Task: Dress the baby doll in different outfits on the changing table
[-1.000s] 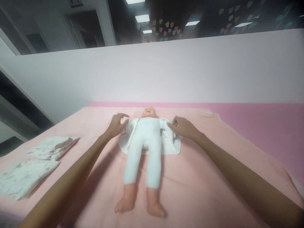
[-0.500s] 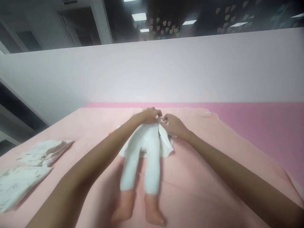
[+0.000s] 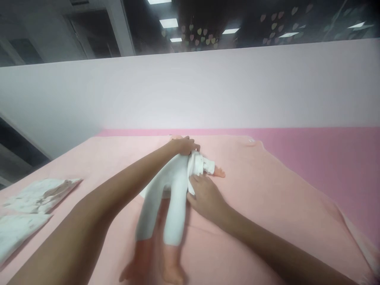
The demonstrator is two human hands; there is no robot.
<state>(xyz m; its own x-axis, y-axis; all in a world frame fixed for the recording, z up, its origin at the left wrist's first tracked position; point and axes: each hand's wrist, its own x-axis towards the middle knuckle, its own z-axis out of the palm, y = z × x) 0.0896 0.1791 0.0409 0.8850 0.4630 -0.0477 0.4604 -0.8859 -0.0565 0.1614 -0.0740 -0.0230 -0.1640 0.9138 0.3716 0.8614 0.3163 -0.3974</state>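
Observation:
A baby doll lies on its back with its feet toward me, wearing white pants (image 3: 174,213) and a loose white shirt (image 3: 196,163). My left hand (image 3: 187,145) is over the doll's upper body, its fingers curled on the shirt's upper edge. Lower down, at the doll's side by the hip, my right hand (image 3: 205,194) pinches the shirt's hem between thumb and fingers. The doll's small hand (image 3: 219,172) sticks out of the sleeve on the right. Most of the doll's head is hidden behind my left hand and forearm.
A pale pink blanket (image 3: 252,237) lies under the doll on a brighter pink surface (image 3: 320,154). Two folded patterned garments, an upper one (image 3: 41,194) and a lower one (image 3: 18,233), rest at the left. A white wall panel (image 3: 208,91) stands behind.
My right hand has moved down and toward me along the doll's side, drawing the shirt's edge with it. The doll's sleeve and hand now show. My left hand stays near the chest.

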